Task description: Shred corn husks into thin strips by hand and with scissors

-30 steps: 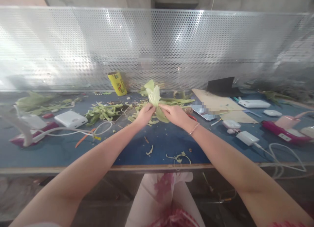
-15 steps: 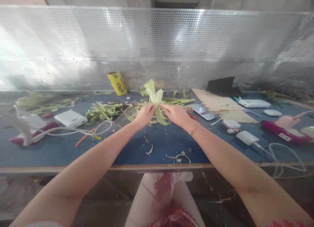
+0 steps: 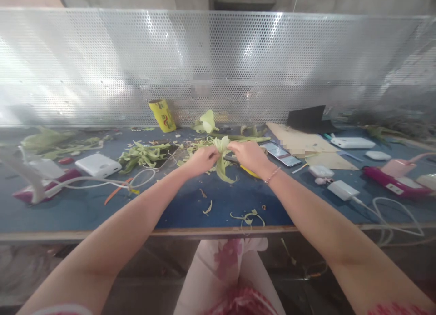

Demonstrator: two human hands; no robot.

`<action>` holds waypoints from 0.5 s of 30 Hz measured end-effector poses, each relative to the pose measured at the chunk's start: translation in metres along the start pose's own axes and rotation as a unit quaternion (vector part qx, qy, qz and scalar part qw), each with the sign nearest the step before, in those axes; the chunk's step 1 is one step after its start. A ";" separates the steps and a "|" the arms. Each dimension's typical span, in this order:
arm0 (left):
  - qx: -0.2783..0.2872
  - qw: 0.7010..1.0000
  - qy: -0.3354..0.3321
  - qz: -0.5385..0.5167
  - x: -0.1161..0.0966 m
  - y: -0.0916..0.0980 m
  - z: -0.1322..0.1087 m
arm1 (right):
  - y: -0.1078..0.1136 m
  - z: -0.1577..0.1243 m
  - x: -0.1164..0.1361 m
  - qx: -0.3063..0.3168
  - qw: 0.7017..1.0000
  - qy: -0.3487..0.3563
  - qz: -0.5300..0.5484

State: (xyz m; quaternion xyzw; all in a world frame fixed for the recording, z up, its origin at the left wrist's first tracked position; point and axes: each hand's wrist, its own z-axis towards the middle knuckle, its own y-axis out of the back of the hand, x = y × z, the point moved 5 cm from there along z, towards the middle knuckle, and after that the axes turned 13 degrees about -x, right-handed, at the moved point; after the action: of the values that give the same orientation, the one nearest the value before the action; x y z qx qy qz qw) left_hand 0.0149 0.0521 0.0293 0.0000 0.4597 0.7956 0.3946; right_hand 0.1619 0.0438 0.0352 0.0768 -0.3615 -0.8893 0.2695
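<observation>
Between my two hands, above the middle of the blue table, is a pale green leafy piece with a long leaf hanging down. My left hand is closed at its left side, fingertips pinched on it. From the right, my right hand pinches its upper part. A yellow-handled tool shows partly under my right hand. Behind them lies a light green leaf, and green stalks are piled to the left.
A yellow roll stands near the perforated metal screen. On the right are a phone, cardboard and a white charger with cable. At left are a white power bank and cables.
The pale leafy piece has moved slightly down and its petal-like top looks smaller. My right hand has shifted a little right, and a yellow handle now shows under it.
</observation>
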 end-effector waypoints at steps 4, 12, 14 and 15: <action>-0.005 1.000 -0.019 0.001 -0.002 0.001 0.001 | -0.002 0.001 -0.003 0.012 1.000 -0.003 0.011; -0.022 0.998 0.030 -0.049 0.004 -0.003 0.000 | -0.002 0.002 -0.010 -0.002 0.995 -0.032 0.090; -0.032 0.993 0.070 -0.094 0.008 -0.006 -0.001 | -0.003 0.002 -0.011 -0.004 0.992 -0.040 0.121; -0.033 0.988 0.088 -0.121 0.009 -0.008 -0.001 | -0.003 0.001 -0.011 -0.006 0.990 -0.043 0.134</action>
State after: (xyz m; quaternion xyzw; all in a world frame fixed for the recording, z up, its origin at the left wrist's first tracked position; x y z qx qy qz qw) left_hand 0.0137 0.0587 0.0194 -0.1388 0.4630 0.7534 0.4457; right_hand 0.1693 0.0526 0.0333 -0.0125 -0.3747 -0.8498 0.3705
